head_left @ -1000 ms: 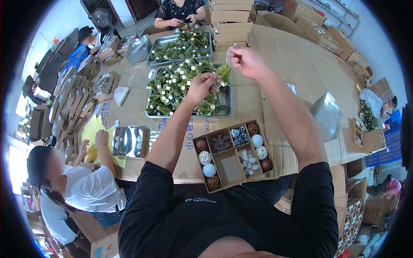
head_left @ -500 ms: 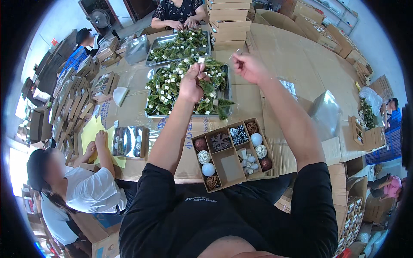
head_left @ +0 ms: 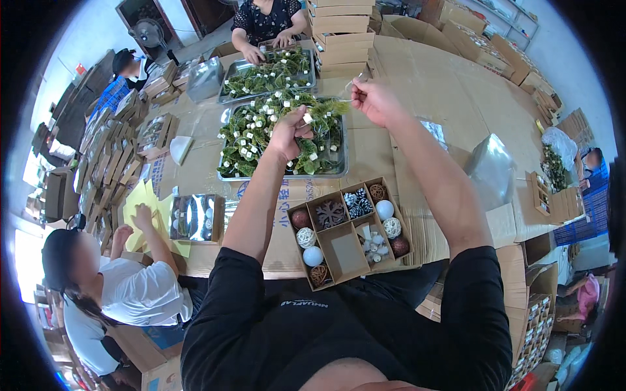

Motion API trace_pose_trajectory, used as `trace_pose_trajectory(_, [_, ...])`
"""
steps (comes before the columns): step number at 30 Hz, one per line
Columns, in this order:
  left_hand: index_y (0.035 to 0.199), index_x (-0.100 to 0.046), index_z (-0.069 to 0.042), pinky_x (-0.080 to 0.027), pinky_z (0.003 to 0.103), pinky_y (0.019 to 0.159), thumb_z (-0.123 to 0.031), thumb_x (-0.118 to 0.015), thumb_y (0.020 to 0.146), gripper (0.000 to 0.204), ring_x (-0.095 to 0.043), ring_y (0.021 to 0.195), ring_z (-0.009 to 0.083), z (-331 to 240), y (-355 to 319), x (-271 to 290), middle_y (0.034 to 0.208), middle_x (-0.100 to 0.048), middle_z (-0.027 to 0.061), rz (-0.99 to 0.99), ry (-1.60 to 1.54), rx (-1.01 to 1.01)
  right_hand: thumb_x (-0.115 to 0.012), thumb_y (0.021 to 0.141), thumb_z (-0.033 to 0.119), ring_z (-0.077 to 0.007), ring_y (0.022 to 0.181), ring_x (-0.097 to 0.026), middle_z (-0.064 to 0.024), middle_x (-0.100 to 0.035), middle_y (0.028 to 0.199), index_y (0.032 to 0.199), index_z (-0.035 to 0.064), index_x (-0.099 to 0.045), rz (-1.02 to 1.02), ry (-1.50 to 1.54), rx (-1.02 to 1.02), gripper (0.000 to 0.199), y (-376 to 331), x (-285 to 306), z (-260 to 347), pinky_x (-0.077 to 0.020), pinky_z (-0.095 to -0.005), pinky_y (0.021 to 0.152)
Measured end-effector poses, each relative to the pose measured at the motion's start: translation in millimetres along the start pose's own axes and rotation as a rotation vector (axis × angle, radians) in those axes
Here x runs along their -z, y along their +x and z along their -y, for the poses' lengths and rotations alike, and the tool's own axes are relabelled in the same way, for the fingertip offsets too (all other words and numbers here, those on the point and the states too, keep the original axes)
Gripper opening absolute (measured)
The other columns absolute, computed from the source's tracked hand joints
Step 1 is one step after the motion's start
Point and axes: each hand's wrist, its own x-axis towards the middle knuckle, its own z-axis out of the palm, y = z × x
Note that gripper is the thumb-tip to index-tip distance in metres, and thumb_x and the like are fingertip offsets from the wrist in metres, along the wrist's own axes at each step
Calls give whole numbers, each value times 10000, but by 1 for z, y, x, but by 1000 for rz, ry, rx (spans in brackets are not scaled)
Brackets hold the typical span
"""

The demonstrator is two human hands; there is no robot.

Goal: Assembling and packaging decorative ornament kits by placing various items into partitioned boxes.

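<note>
The left hand (head_left: 289,135) grips a green sprig (head_left: 331,106) above a silver metal tray (head_left: 338,163) of similar ones; apart, the right hand (head_left: 374,101) pinches a thin pale piece (head_left: 358,79). Nearer the body sits a brown compartmented cardboard box (head_left: 344,255).

Leafy green sprigs (head_left: 257,139) carry white cubes (head_left: 308,119). The brown divided cardboard box (head_left: 344,255) holds 2 smooth white balls (head_left: 385,209), 2 maroon balls (head_left: 400,246) and black pinecones (head_left: 358,204) tipped white. Flat paper sheets (head_left: 149,196) are yellow; a black blouse (head_left: 266,23) bears white specks.
</note>
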Motion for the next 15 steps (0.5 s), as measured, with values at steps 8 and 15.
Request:
trace_pose_trajectory(8, [1006, -575, -97, -365, 254, 586, -264, -541, 1020, 172, -342, 516, 54, -1, 6, 19, 905, -672, 20, 170, -195, -24, -543, 1009, 167, -134, 707, -558, -22, -585, 800, 882, 73, -590, -70, -81, -25, 165, -4, 20, -5, -464, -290, 609])
trace_pose_trajectory(15, [1292, -523, 17, -500, 391, 879, -572, -625, 902, 713, -648, 991, 315, -1, 24, 68, 1067, -681, 176, -473, 1260, -241, -596, 974, 214, -155, 681, -623, -38, -658, 766, 900, 37, -647, -45, -703, 106, 198, -12, -15, 3, -490, -311, 612])
